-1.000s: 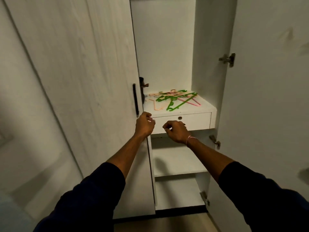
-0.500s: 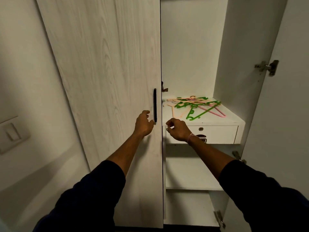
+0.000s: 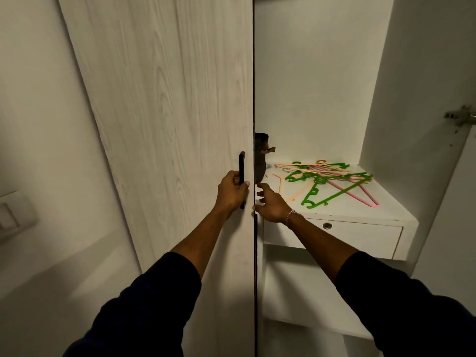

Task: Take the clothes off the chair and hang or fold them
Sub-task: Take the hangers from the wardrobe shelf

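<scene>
A person's two arms in dark sleeves reach up from the bottom of the frame toward a wardrobe. The left hand (image 3: 233,191) sits at centre frame, fingers curled round the slim black handle (image 3: 241,176) on the closed left door (image 3: 164,124). The right hand (image 3: 270,203) is just right of it, beside the door's edge, fingers loosely spread and holding nothing; a thin pink-and-white thread band circles its wrist.

No clothes and no chair are in view. The hangers (image 3: 327,180) lie in a loose tangle on a shelf (image 3: 360,210) right of centre, just beyond and to the right of the right hand, not touched by it. They are thin moulded plastic triangles with hooks, in bright green, pale peach and pink, crossing over one another. The nearest peach one lies close to the right hand's fingertips.

The door is pale, matt wood-grain laminate with long vertical streaks. The wardrobe's inside is plain smooth white. Under the shelf is a flat white drawer (image 3: 334,235) with a small round metal keyhole, and below it more white shelves. A dark rounded object (image 3: 260,161), partly hidden by the door's edge, stands at the back left of the shelf; what it is cannot be told. At the far right, a metal hinge (image 3: 461,115) shows on the open right door. A pale wall switch (image 3: 13,215) sits at the left edge.
</scene>
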`<control>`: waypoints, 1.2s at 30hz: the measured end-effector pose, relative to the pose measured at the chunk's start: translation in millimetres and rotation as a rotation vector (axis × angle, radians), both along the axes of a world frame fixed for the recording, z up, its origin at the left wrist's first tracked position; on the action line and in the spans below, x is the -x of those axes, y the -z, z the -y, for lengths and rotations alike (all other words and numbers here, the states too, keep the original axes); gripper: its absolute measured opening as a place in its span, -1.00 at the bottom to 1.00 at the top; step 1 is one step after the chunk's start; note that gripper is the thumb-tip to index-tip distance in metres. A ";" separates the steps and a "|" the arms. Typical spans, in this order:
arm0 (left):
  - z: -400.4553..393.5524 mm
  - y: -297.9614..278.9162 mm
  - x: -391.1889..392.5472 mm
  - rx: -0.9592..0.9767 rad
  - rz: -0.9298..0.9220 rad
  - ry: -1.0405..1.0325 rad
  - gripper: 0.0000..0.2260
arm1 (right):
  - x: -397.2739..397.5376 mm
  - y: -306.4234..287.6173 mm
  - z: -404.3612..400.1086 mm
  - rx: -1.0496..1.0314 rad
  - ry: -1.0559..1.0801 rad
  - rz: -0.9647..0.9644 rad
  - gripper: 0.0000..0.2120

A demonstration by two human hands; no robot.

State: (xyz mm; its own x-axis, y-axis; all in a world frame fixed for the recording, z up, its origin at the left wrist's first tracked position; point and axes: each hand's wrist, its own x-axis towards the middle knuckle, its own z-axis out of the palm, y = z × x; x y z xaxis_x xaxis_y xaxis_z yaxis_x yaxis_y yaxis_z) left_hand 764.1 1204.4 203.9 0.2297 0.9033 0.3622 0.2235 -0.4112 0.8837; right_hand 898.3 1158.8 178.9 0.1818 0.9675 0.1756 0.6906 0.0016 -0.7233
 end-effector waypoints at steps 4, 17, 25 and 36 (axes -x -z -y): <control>-2.9 4.1 0.7 -0.015 0.039 -0.034 -0.76 | 4.8 -0.5 -9.4 -0.049 -0.061 -0.103 -0.27; 56.2 8.7 55.1 -0.033 0.073 -0.115 -0.82 | 47.4 12.4 36.1 -0.174 -0.113 -0.083 -0.39; 119.0 7.8 134.4 -0.024 0.114 -0.151 -0.73 | 114.2 9.3 96.6 -0.162 -0.213 -0.004 -0.48; 175.8 10.0 237.6 -0.029 0.134 -0.356 -0.82 | 236.0 11.6 153.6 -0.190 -0.241 -0.030 -0.46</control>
State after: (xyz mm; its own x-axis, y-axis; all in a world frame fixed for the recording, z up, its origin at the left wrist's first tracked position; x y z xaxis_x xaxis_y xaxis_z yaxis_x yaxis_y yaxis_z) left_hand 526.5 1028.6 193.9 -0.1473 0.9070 0.3945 0.2403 -0.3541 0.9038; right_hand 662.3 1005.2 167.3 -0.0409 0.9336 0.3559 0.6321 0.3001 -0.7145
